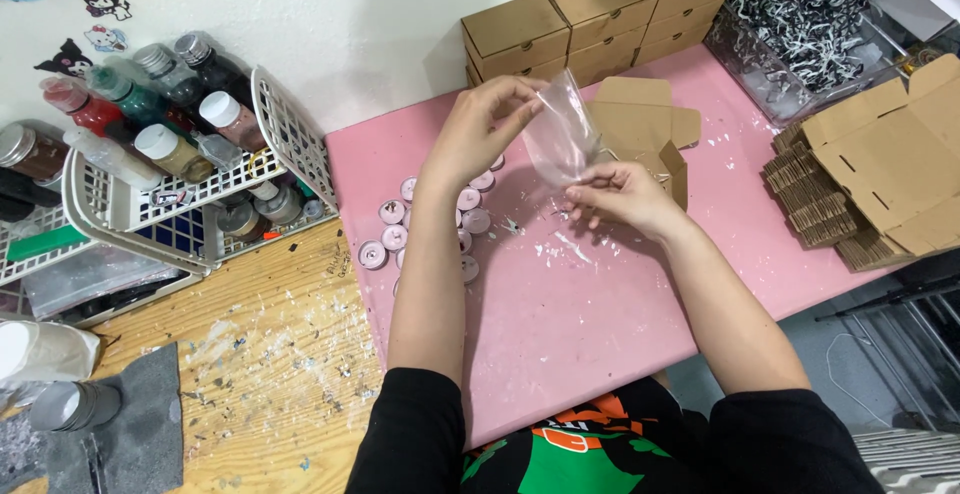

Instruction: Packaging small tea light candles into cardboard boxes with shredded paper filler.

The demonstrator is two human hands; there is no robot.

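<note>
Worktop (600, 304), pink-covered, carries stacked brown cardboard boxes (590, 19) far, flat box blanks (880, 164) right, and a white basket of glitter bottles (170, 154) left. Left hand (480, 129) pinches the top edge of a small clear plastic bag (562, 134); right hand (620, 196) grips its bottom. Tealight candles (420, 224) lie just beside the left wrist.

We note a small clear plastic bag (562, 134), held in the air above the far half of the pink mat (560, 324), nearer its far edge than its near one. It is thin, see-through and crinkled, standing roughly upright with a slight tilt. Its top edge is pinched, its lower end gathered and narrowed. Whether anything lies inside it we cannot tell.
</note>
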